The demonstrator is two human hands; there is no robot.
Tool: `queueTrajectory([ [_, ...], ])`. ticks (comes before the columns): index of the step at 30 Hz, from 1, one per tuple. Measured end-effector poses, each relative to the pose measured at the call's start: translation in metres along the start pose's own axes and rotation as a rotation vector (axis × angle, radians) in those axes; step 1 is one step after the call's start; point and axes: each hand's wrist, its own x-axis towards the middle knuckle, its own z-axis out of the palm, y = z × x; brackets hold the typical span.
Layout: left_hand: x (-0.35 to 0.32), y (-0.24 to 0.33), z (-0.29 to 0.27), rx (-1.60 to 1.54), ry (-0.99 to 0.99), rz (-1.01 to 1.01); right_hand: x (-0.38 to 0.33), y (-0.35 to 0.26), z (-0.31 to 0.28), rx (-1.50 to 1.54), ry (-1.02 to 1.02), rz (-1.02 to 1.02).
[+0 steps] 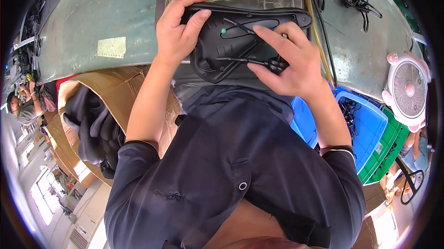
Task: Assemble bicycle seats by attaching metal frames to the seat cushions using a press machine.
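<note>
A black bicycle saddle (pixel 203 47) lies underside up in front of me, its ribbed plastic base showing. My left hand (pixel 178 29) is closed round its far left edge, thumb on the inner side and fingers over the rim. My right hand (pixel 293 59) grips a black wire saddle rail (pixel 236 59) over the right part of the base. Two rod ends of the rail point left, and its clamp-like end is partly hidden by my fingers. A small green dot (pixel 223 31) marks the base near the upper rod.
Loose black rails (pixel 356 3) lie on the bench (pixel 115 17) at the far right. A pink-and-white fan (pixel 409 84) stands on the right. Blue (pixel 374 124) and green crates (pixel 386 149) sit below it. A cardboard box (pixel 88 80) on the left holds black saddles (pixel 95 119).
</note>
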Motion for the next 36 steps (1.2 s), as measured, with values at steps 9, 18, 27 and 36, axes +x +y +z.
queueTrajectory([
  [9, -0.020, 0.001, 0.012, -0.099, 0.190, -0.220, 0.013, -0.006, 0.016, -0.004, -0.113, -0.046],
  [18, -0.022, -0.001, 0.018, -0.232, 0.200, -0.283, 0.033, -0.009, 0.018, 0.011, -0.229, -0.130],
  [27, -0.015, -0.003, 0.022, -0.119, 0.187, -0.192, 0.055, 0.012, 0.022, 0.073, -0.288, -0.177],
  [36, 0.018, 0.020, -0.003, 0.157, -0.130, 0.502, 0.087, 0.026, -0.021, 0.057, -0.281, -0.457],
])
